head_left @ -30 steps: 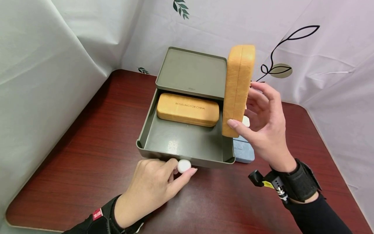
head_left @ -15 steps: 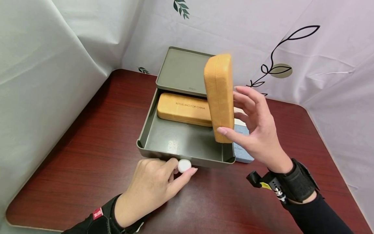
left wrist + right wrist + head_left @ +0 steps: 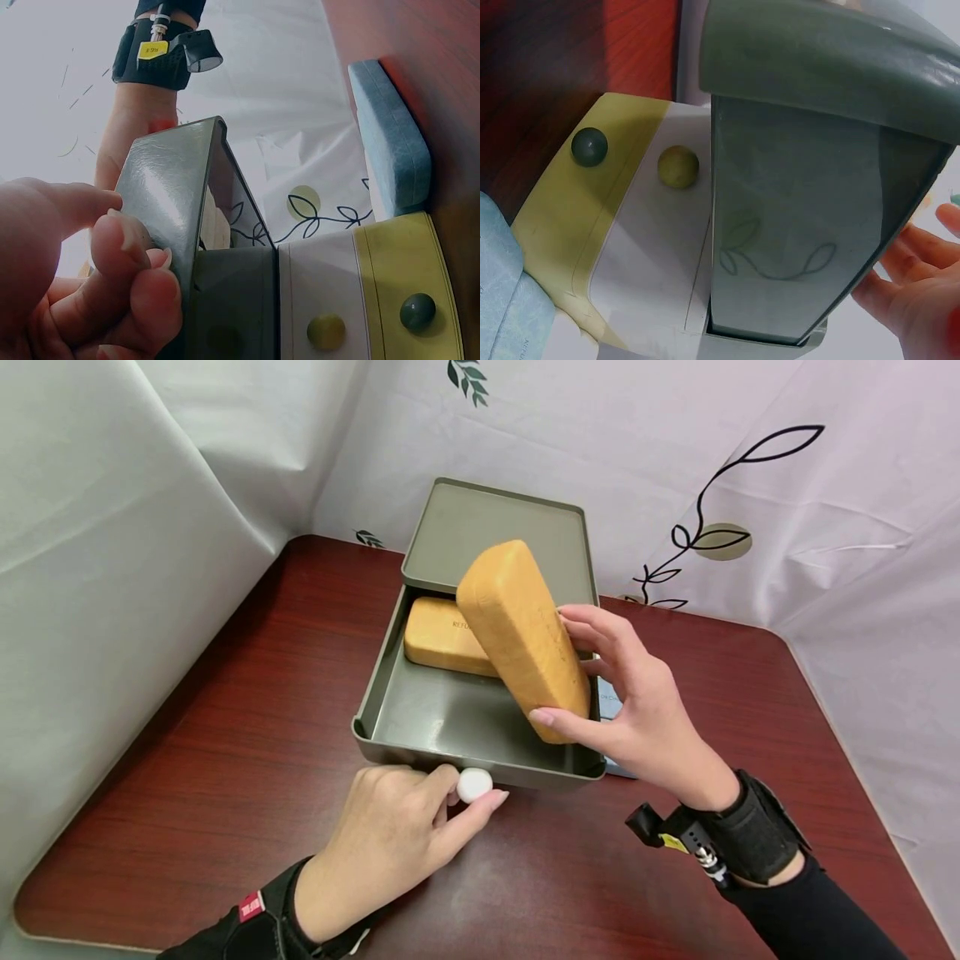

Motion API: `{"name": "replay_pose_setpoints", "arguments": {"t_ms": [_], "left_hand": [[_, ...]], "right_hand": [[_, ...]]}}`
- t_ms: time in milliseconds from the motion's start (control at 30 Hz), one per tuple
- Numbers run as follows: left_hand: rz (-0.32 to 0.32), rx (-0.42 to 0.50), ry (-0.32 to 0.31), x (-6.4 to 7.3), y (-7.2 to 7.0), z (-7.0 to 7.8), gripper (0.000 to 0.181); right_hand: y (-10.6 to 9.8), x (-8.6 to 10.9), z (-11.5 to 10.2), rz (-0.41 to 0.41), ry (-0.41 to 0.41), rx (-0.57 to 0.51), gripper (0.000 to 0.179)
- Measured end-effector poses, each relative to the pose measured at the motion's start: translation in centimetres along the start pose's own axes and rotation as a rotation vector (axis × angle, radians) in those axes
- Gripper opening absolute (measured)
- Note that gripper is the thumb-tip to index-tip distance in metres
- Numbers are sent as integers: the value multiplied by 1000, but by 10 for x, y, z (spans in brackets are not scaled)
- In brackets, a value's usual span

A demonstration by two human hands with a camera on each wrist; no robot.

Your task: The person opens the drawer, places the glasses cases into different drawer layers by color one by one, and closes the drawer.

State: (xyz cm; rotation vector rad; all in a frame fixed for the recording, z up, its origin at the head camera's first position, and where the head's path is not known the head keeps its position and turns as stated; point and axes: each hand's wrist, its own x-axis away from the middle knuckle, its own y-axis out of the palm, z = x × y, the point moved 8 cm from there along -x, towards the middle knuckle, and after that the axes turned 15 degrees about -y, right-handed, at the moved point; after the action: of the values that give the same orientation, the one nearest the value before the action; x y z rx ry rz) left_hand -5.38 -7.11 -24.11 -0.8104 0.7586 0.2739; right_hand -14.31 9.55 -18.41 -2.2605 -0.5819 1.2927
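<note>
In the head view, my right hand (image 3: 637,710) grips a yellow glasses case (image 3: 525,643), tilted left above the open grey drawer (image 3: 442,718). The thumb is on its lower end and the fingers are behind it. A second yellow glasses case (image 3: 446,639), with lettering, lies along the back of the drawer, partly hidden by the held one. At the drawer's front, my left hand (image 3: 393,818) pinches the white knob (image 3: 475,786) between thumb and finger. The left wrist view shows the left fingers (image 3: 127,247) beside the drawer wall (image 3: 161,172).
The drawer belongs to a unit with a grey top (image 3: 502,527). Beneath it are a white drawer (image 3: 652,240) and a yellow drawer (image 3: 570,202), each with a round knob. Blue cases (image 3: 502,277) stand right of the unit on the dark red table (image 3: 225,760).
My right hand has carried the yellow glasses case left and down over the drawer. The case has gone from nearly upright to leaning left. The left hand has stayed at the knob.
</note>
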Motion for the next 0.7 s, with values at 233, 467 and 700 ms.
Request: {"name": "replay_pose_setpoints", "arguments": {"t_ms": [233, 467, 700], "left_hand": [[-8, -2, -2, 0, 1, -1, 49], [-13, 0, 1, 0, 1, -1, 49], [-22, -3, 1, 0, 1, -1, 49]], "right_hand": [[7, -1, 1, -98, 33, 91, 81], [16, -1, 0, -189, 17, 114, 80], [24, 1, 0, -303, 0, 156, 79]]}}
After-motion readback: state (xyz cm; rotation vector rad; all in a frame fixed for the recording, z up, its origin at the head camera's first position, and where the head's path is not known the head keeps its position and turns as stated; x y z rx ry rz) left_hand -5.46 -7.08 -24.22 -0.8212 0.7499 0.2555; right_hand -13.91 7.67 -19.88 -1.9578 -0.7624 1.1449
